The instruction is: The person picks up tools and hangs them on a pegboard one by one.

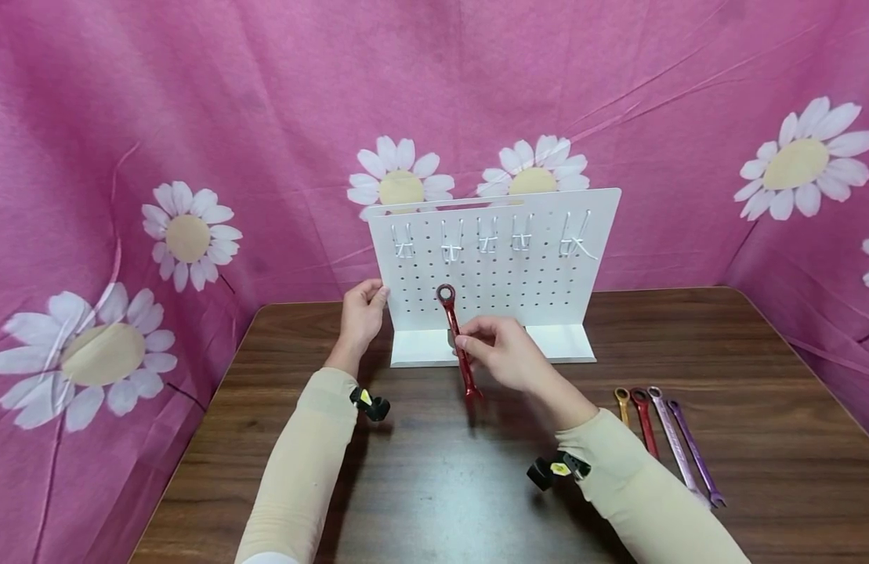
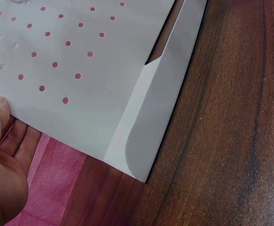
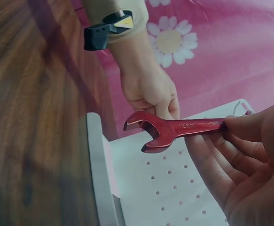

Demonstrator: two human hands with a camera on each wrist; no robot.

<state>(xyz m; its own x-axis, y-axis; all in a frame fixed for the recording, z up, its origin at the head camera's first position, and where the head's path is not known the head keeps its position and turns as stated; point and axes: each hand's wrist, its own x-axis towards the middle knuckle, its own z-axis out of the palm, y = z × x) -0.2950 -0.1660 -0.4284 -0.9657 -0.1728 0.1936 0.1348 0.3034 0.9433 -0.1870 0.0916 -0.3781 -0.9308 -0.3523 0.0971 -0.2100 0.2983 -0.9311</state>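
Observation:
A white pegboard stands on an L-shaped base on the table, with several white hooks in a row near its top. My left hand pinches the board's left edge; in the left wrist view the thumb lies on the perforated face and the fingers go behind it. In front of the board my right hand holds a red combination wrench by its shank, between thumb and fingers. The ring end points up and the open-ended jaw down, apart from the hooks.
Right of the board, beside my right forearm, lie a gold wrench, another red wrench, a pinkish silver wrench and a purple wrench. The brown wooden table is backed by a pink flowered cloth.

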